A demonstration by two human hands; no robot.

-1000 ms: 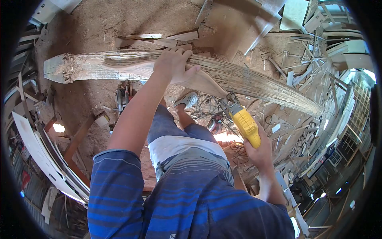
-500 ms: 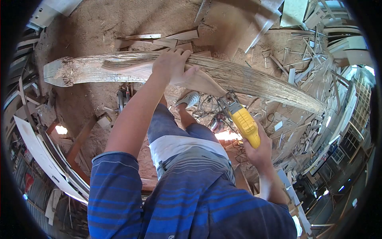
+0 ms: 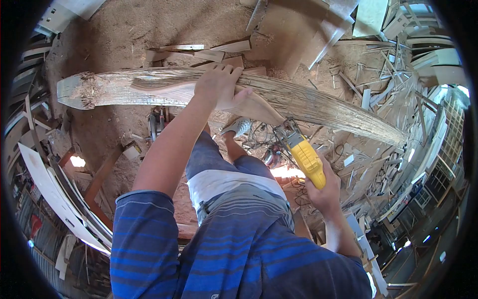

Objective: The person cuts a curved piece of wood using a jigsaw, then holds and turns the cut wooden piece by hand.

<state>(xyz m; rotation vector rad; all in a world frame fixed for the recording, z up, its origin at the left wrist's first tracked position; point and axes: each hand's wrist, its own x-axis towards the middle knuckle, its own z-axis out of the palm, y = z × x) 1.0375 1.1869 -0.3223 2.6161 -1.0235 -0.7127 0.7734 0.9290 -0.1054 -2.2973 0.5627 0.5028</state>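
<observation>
My right hand (image 3: 324, 189) is closed around the rear grip of a yellow jigsaw (image 3: 304, 157). The saw's metal front meets the right end of a curved, smooth wooden board (image 3: 256, 108); its blade is hidden. This board lies across a long, weathered wooden beam (image 3: 318, 102). Over the middle of the board, my left hand (image 3: 217, 87) holds it down, fingers bent over the far side and thumb pointing right.
Below the beam is my foot in a light perforated shoe (image 3: 242, 126), near tangled cables (image 3: 261, 137). Offcuts (image 3: 231, 47) lie on the dusty ground (image 3: 139, 30) beyond the beam. Scrap wood (image 3: 376, 172) is heaped on the right, and long white boards (image 3: 52, 192) lean at left.
The whole view has shifted very slightly. Both hands, the jigsaw and the board keep nearly the same places relative to each other.
</observation>
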